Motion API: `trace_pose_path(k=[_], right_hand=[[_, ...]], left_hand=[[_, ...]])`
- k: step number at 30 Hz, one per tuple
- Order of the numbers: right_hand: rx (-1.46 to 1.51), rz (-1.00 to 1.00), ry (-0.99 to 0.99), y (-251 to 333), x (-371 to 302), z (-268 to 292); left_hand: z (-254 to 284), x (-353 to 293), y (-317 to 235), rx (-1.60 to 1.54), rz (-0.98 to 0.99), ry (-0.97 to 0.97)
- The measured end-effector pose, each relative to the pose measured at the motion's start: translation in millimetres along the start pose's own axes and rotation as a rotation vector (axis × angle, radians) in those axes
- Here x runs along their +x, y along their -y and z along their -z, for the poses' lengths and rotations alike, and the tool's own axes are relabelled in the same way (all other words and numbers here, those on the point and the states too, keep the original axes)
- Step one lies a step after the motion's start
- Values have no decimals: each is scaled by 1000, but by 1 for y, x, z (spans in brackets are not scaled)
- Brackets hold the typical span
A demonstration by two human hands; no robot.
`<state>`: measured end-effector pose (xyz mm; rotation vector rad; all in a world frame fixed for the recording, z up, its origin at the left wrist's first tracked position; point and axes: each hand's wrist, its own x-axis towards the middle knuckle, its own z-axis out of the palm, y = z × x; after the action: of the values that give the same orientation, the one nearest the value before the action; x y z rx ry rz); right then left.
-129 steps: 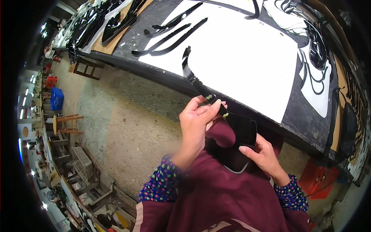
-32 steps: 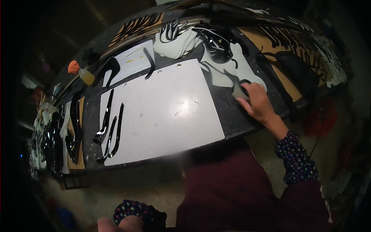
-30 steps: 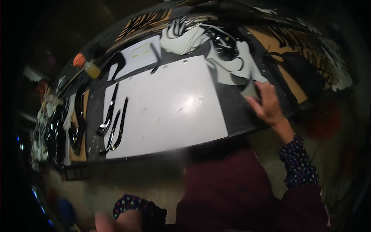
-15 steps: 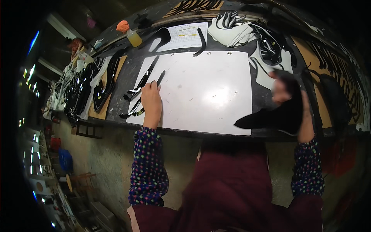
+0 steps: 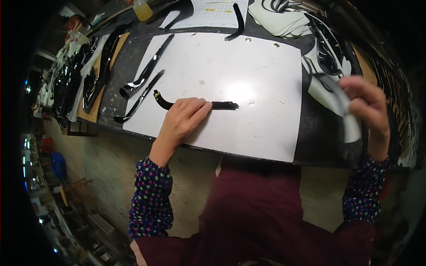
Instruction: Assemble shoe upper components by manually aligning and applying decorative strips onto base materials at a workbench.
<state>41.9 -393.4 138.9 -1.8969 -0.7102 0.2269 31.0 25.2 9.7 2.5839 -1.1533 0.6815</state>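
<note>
My left hand [image 5: 184,117] lies flat on a curved black strip [image 5: 222,105], pressing it onto the white board [image 5: 248,75] on the dark workbench. My right hand [image 5: 367,106] is raised at the bench's right side, fingers closed on a grey-white curved piece [image 5: 339,99]. Two more long black strips [image 5: 144,84] lie on the board's left edge.
Piles of glossy black cut pieces [image 5: 71,75] fill the bench's far left. A yellow bottle [image 5: 143,9] and a ruled paper sheet [image 5: 208,9] sit at the back. White and black parts [image 5: 284,20] lie back right. The concrete floor [image 5: 111,168] is below the bench edge.
My left hand slid right along the board onto the curved black strip. My right hand rose and now holds a grey-white piece instead of the dark one. The view tilted closer to the board.
</note>
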Motion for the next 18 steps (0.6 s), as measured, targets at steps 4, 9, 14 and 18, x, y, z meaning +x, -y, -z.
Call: trace_pose_path(k=[4,9,14,18], right_hand=[[-395,47,248,-24,30,-60],[-412,-12,318,-34,48,-98],[-456,13,280,-42,53,-124],[-409,-168,310,-38,54,-131]], left_hand=[[0,-2,-1,-69,42,29],[-3,9,-14,-161,70,-4],[-11,8,-14,-168,1,-31],[-5,0,-13,-213,-30,17]])
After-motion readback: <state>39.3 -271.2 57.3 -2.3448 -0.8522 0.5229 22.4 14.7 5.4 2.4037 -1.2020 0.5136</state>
